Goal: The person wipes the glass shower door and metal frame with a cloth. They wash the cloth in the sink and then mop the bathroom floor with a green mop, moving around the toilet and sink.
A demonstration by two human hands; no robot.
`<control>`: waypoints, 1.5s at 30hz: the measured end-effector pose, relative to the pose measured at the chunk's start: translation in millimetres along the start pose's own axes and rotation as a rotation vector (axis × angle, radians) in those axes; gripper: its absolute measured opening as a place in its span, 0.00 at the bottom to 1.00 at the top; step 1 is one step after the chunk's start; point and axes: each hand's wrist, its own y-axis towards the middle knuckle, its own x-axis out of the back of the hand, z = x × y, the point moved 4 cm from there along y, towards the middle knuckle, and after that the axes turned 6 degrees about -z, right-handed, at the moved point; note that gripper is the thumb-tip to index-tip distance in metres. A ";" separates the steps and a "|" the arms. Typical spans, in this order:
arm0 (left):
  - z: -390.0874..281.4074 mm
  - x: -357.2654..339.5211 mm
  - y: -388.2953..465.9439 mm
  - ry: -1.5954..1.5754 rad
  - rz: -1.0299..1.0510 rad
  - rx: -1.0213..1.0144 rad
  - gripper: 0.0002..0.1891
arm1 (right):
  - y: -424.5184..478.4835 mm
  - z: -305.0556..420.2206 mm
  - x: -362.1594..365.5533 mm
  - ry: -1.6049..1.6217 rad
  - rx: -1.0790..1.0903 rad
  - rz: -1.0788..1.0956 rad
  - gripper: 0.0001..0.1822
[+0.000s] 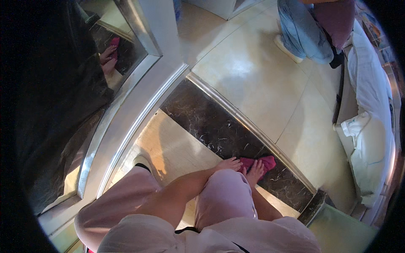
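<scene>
A magenta cloth (269, 162) lies bunched on a dark, white-veined marble threshold strip (218, 123) in front of my right knee. My right hand (255, 171) holds the cloth down against the stone, its fingers spread over it. Beside it, my left hand (228, 164) rests its fingertips on the cloth's near left edge and also holds it down. Both wrists come round the raised knee in pale pink trousers (224, 193). The part of the cloth beneath my fingers is hidden.
A metal track (240, 117) borders the marble's far side. To the left, a metal-framed glass panel (126, 88) reflects the cloth and hands. Another person's jeans-clad leg (300, 34) stands on the far tiles (246, 79). White fabric (364, 79) hangs at the right.
</scene>
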 end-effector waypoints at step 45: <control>-153.4 144.8 -493.9 -0.496 -0.825 1.687 0.18 | -246.8 503.9 -89.5 0.643 1.929 0.539 0.33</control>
